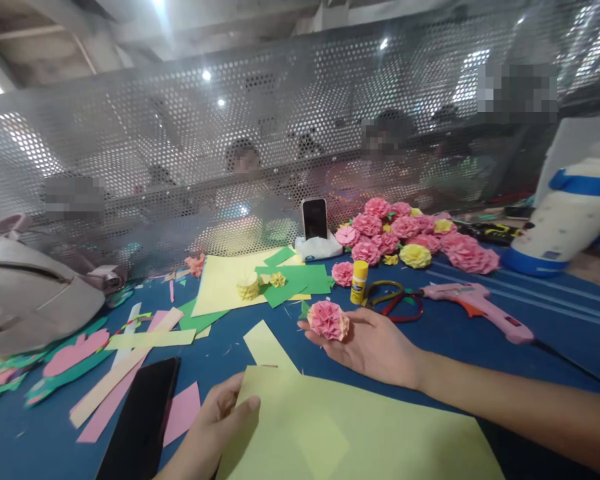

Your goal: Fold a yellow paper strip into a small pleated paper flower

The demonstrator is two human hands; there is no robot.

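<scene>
My left hand (225, 415) pinches the left edge of a large pale yellow paper sheet (405, 427), its thumb on top. The sheet spreads across the front of the table. Palm up, my right hand (373, 350) holds a pink paper flower (329, 320) on its fingers; the flower has peach edges and a small green leaf. Just beyond that hand stand a yellow glue stick (359, 282) and scissors (405, 308), partly hidden. A narrow yellow paper strip (267, 347) lies between the hands.
Pink and yellow paper flowers (367, 252) are heaped at the back. A pink glue gun (480, 303) and large bottle (570, 213) are at right. Paper strips (130, 373), a black phone (140, 417) and a pale bag (30, 287) lie left. Perforated metal panel (180, 140) stands behind.
</scene>
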